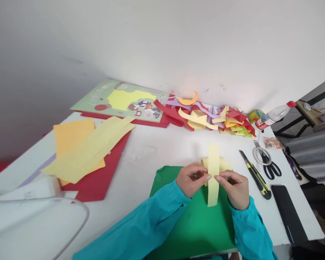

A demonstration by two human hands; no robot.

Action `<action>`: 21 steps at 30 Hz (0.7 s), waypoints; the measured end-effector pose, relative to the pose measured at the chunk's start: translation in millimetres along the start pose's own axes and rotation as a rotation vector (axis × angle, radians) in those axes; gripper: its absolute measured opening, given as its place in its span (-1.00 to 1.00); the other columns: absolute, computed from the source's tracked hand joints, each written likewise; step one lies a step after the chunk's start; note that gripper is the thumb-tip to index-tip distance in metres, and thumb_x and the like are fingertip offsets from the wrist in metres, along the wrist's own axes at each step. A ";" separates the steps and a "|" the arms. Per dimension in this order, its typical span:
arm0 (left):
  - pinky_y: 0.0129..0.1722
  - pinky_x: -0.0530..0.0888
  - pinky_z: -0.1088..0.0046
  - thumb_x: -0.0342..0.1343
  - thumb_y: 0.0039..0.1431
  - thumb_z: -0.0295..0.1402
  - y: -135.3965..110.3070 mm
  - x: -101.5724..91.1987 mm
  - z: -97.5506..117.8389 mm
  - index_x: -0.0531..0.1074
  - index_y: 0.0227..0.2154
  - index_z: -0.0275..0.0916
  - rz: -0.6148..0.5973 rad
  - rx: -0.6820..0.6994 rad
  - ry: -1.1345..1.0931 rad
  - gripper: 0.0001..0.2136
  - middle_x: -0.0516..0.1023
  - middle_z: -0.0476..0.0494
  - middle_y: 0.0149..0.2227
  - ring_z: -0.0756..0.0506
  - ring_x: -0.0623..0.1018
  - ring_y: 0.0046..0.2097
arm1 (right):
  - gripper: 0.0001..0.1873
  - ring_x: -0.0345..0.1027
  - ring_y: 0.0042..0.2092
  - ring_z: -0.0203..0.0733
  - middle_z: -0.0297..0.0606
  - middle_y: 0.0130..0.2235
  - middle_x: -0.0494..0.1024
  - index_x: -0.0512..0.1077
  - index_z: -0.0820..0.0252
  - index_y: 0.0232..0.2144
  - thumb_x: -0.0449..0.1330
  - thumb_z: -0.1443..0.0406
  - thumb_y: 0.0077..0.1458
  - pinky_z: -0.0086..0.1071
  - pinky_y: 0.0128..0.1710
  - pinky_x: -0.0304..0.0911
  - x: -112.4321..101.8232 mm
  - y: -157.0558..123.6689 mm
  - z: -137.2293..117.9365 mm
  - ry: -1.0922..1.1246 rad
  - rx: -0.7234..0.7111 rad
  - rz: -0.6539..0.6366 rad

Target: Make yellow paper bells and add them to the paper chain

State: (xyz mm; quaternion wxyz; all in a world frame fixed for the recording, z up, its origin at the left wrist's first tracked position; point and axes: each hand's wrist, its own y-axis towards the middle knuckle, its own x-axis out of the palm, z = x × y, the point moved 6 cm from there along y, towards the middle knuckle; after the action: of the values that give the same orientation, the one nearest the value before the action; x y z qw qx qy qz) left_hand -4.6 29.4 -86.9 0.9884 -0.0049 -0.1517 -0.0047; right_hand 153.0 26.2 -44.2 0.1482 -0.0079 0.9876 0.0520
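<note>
Above a green sheet [195, 224], my left hand [192, 177] and my right hand [234, 187] face each other. Both pinch a pale yellow paper strip [213, 159] that stands upright between them. My left thumb and fingers press at its left edge, my right ones at its right edge. Behind it, a second pale yellow strip [224, 164] runs crosswise and curls on the left side. The two strips form a cross; whether they are stuck together I cannot tell.
Several curled paper pieces [197, 119] lie along the wall, beside a bottle [276, 115]. On the right lie a cutter knife [256, 175], scissors [271, 166], a tape roll [262, 156] and a black phone [289, 213]. Paper sheets [78, 151] and a cable [86, 213] are left.
</note>
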 end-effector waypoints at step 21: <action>-0.54 0.40 0.46 0.36 -0.27 -0.18 -6.5 21.0 37.2 0.60 -0.61 -0.16 -0.446 -0.066 -0.208 -0.82 0.48 -0.14 -0.59 0.03 0.40 -0.59 | -0.62 -0.03 -0.74 -0.53 -0.46 -0.73 0.33 0.47 0.24 -0.55 0.38 0.04 -0.27 -0.59 -0.77 -0.16 45.0 -25.3 11.3 0.501 0.427 -0.662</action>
State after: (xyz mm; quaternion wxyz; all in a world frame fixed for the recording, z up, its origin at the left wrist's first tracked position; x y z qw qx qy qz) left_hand 4.2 23.2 -45.1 0.9412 -0.0039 -0.2498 -0.2274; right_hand 114.1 2.2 -70.7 -0.0878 -0.3044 0.9259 -0.2060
